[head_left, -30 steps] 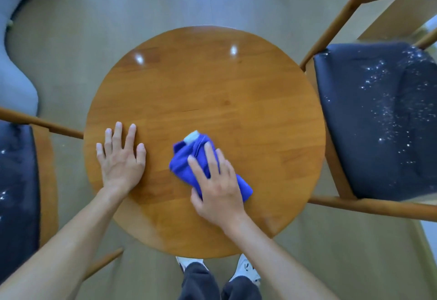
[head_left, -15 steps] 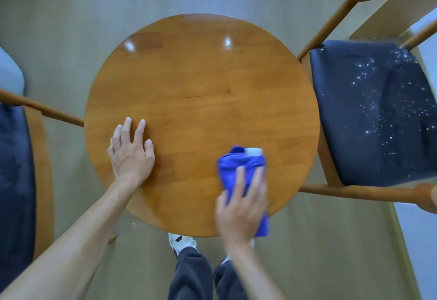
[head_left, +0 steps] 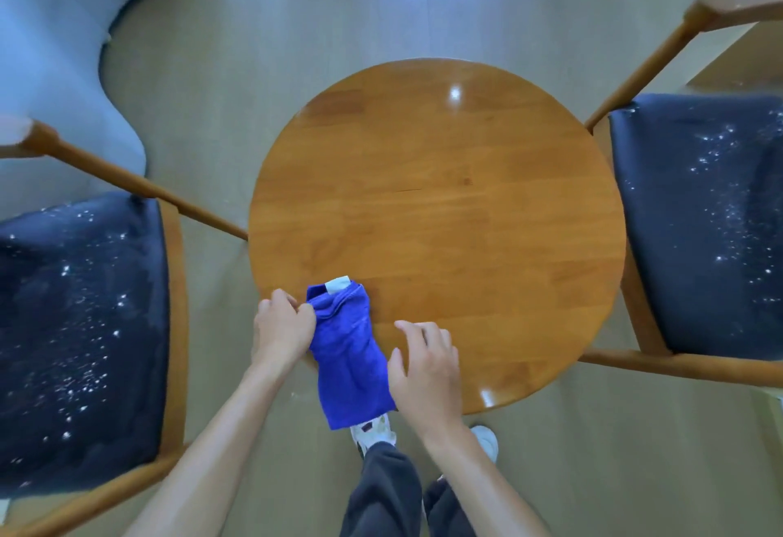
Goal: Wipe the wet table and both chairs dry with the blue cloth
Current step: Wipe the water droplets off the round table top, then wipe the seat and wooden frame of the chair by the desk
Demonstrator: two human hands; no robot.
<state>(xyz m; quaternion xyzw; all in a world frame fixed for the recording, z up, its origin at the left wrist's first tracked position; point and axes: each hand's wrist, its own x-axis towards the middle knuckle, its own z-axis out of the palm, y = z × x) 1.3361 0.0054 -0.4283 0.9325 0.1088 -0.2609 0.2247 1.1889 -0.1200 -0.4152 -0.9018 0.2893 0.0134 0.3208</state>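
**Blue cloth at the table's near edge**

Blue cloth (head_left: 348,350) bunches in your left hand (head_left: 283,329), fingers curled into its fold, draped over the round wooden table (head_left: 436,206) rim. Your right hand (head_left: 426,367) hovers beside it, fingers loosely spread, perhaps grazing the cloth. Droplets speckle the left chair (head_left: 84,324) and right chair (head_left: 699,218).

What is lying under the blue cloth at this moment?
The blue cloth lies over the near edge of the round wooden table, its lower end hanging past the rim above a white shoe. The covered wood's wetness is hidden.
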